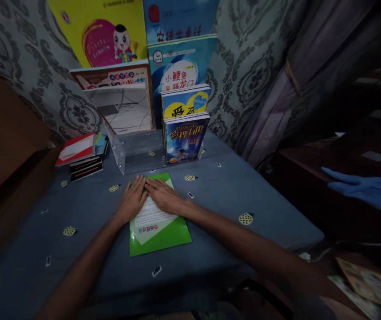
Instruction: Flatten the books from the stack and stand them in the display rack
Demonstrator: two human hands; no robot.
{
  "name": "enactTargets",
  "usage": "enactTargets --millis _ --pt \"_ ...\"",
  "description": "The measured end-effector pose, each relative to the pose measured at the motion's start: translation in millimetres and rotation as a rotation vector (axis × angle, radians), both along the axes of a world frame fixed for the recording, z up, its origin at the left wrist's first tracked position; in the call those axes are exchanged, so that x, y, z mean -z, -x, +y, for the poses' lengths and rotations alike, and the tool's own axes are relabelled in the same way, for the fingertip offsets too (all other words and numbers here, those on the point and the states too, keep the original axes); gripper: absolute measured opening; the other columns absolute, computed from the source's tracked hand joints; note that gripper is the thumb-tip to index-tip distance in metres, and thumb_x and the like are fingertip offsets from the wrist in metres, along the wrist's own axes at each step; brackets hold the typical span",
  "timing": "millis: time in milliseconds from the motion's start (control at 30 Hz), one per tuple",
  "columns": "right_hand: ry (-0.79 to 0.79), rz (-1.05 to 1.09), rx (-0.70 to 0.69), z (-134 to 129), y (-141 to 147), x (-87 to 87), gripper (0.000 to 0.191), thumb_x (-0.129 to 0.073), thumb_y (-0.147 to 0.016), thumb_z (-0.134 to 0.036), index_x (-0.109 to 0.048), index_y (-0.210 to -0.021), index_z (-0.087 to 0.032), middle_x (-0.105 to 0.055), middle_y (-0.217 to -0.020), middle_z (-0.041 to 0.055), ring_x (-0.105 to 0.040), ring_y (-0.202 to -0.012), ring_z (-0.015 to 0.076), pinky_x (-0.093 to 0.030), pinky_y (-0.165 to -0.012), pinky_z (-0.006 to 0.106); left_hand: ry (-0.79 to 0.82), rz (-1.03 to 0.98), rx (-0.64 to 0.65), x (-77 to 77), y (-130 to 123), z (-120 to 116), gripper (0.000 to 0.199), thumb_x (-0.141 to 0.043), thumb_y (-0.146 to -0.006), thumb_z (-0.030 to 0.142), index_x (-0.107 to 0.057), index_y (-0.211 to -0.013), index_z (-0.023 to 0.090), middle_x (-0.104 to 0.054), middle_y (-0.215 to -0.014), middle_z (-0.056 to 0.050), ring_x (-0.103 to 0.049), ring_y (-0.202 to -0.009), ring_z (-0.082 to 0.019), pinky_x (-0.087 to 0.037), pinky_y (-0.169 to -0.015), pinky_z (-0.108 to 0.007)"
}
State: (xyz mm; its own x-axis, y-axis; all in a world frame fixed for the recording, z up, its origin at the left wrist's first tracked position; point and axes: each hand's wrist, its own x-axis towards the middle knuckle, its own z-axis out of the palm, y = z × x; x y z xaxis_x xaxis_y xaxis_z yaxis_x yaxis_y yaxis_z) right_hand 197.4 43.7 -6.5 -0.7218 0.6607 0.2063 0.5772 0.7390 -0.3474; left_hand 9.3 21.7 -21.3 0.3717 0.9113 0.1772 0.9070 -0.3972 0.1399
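Note:
A green book [173, 235] with a pale printed panel lies flat on the blue tablecloth. Both hands rest on its upper part. My left hand [133, 198] lies flat over the book's upper left edge, fingers stretched out and pointing away from me. My right hand [162, 193] is flat across the book's upper middle, its fingertips meeting those of the left. Beyond the hands stands a clear acrylic book rack [137, 158]. At its front right is a dark blue book [187, 138], with a yellow and blue book [185, 103] behind it.
A teal book [184, 58], a yellow book [100, 31] and a white-covered book [127, 106] lean in the rack's back rows. Left of it is a stack of small books [77, 149]. A blue glove [367, 189] lies at the right, beyond the table's edge [320, 235].

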Motion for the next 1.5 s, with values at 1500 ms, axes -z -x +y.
enactTargets --millis 1500 --pt "-0.059 -0.157 -0.456 -130.9 8.0 -5.7 0.06 -0.045 -0.104 -0.047 -0.04 -0.153 -0.013 -0.037 -0.162 0.0126 -0.026 -0.154 0.0264 -0.018 -0.127 0.053 0.064 -0.044 -0.036 -4.5 -1.4 -3.0 0.058 -0.027 -0.105 0.041 -0.035 -0.154 0.01 -0.032 -0.164 -0.016 -0.023 -0.154 -0.025 -0.018 -0.125 -0.046"
